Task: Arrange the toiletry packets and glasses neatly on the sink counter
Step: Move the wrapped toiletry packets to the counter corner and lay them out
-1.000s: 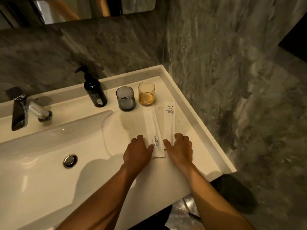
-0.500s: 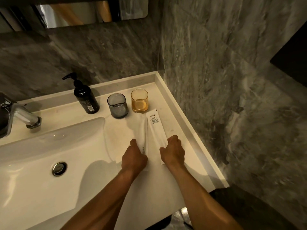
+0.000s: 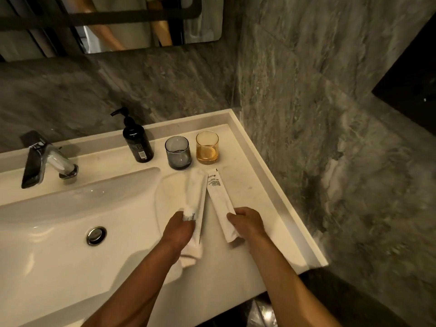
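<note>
Two long white toiletry packets lie on the sink counter point(image 3: 257, 208), fanned apart at their near ends. My left hand point(image 3: 179, 230) grips the near end of the left packet point(image 3: 197, 192). My right hand point(image 3: 247, 224) holds the near end of the right packet point(image 3: 218, 197), which has small print at its far end. Behind the packets stand a grey glass point(image 3: 178, 152) and an amber glass point(image 3: 207, 147), side by side and upright, close to the packets' far tips.
A black pump bottle point(image 3: 138, 141) stands left of the glasses. The basin point(image 3: 70, 223) with its drain point(image 3: 96, 235) and a chrome tap point(image 3: 44, 159) fills the left. A marble wall rises right of the raised counter rim point(image 3: 278, 185). A mirror hangs above.
Both hands have gone from pressing beside the packets to gripping their near ends. The packets, earlier side by side, now spread apart toward me.
</note>
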